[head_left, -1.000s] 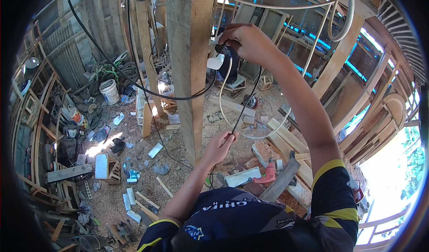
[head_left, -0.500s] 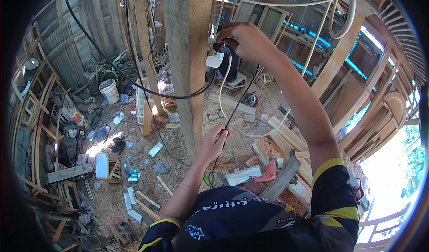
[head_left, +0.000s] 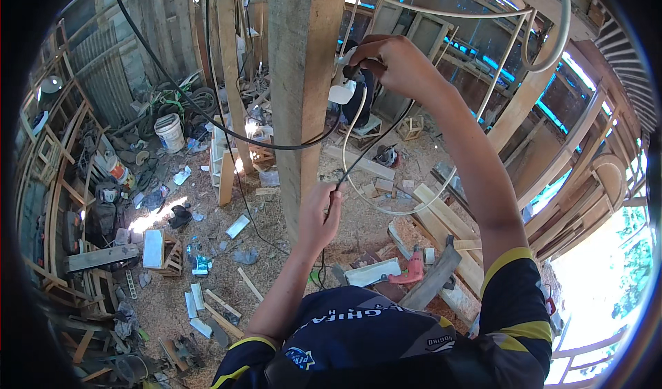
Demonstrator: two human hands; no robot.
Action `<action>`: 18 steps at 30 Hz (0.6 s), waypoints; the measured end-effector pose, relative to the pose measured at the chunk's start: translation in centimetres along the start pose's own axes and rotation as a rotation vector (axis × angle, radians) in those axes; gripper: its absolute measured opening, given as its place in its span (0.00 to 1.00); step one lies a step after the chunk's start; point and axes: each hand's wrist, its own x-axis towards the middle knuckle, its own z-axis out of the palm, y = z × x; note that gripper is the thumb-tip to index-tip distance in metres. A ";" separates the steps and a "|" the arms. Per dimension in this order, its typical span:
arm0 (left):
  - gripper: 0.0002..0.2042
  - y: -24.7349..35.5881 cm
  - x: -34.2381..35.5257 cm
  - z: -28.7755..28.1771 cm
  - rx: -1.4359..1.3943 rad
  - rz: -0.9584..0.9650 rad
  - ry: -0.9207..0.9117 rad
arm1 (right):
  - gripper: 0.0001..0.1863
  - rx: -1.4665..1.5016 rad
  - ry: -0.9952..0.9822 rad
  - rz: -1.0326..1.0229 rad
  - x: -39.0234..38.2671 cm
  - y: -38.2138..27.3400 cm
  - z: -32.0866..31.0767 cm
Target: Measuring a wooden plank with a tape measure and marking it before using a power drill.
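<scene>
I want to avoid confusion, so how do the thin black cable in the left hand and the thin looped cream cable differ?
The thin black cable is dark, the thin cream cable pale. The black cable rises at a slant from the left hand, which grips it; the cream cable hangs in a wide loop. Both look slim.

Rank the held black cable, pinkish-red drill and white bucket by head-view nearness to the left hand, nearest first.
1. Black cable: in the left hand.
2. Pinkish-red drill: lower right.
3. White bucket: upper left.
</scene>
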 end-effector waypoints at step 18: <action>0.05 1.4 5.7 -4.0 0.489 0.401 0.425 | 0.11 0.009 -0.088 0.038 0.5 -0.2 0.0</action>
